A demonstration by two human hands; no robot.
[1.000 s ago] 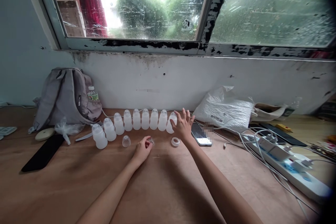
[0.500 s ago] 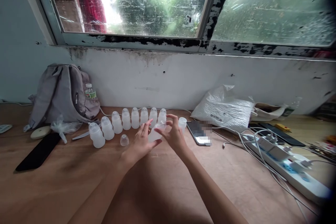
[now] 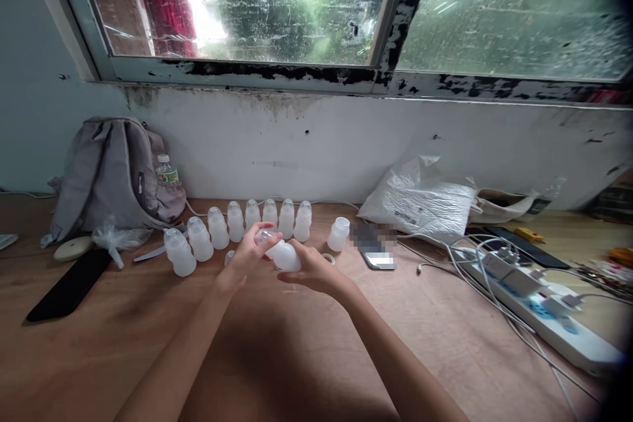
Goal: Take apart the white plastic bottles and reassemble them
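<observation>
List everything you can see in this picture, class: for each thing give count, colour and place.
Capped bottles: seven, translucent white, in a row near the wall.
Open bottle: one, white, right of the row.
Held bottle: one, white, tilted between both hands.
Backpack: one, grey, far left.
Plastic bag: one, white, right of centre.
Power strip: one, white, far right.
Black phone: one, left front.
Table: one, brown.
Left hand: at the bottle's top.
Right hand: under the bottle.
</observation>
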